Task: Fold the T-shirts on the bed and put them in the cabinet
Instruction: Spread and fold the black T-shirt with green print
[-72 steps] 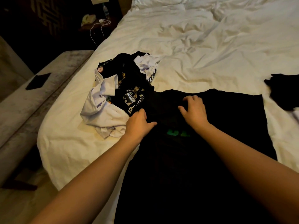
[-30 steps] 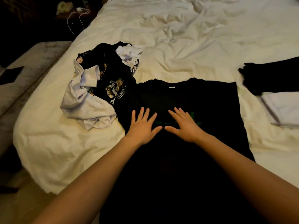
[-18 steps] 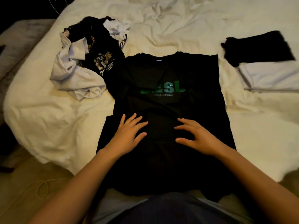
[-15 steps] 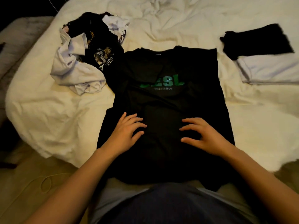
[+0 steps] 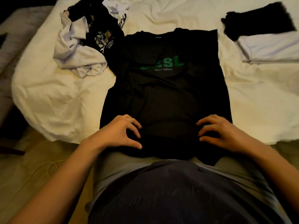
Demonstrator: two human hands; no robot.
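Observation:
A black T-shirt with green letters (image 5: 166,88) lies flat, face up, on the white bed (image 5: 64,101), its hem hanging over the near edge. My left hand (image 5: 120,132) rests on the lower left of the shirt with curled fingers and thumb pinching the cloth. My right hand (image 5: 218,131) does the same on the lower right. A heap of unfolded white and black T-shirts (image 5: 87,41) lies at the shirt's upper left. A folded black T-shirt (image 5: 258,20) and a folded white T-shirt (image 5: 268,47) lie at the right.
A grey bench (image 5: 9,38) runs along the bed's left side. A thin cable (image 5: 51,167) lies on the beige floor at lower left. My own body in a dark top (image 5: 178,191) stands against the bed's near edge. No cabinet is in view.
Both hands have slid down the black T-shirt from the chest to near the hem, and their flat fingers have curled into the cloth. The view has tilted down toward the bed's edge.

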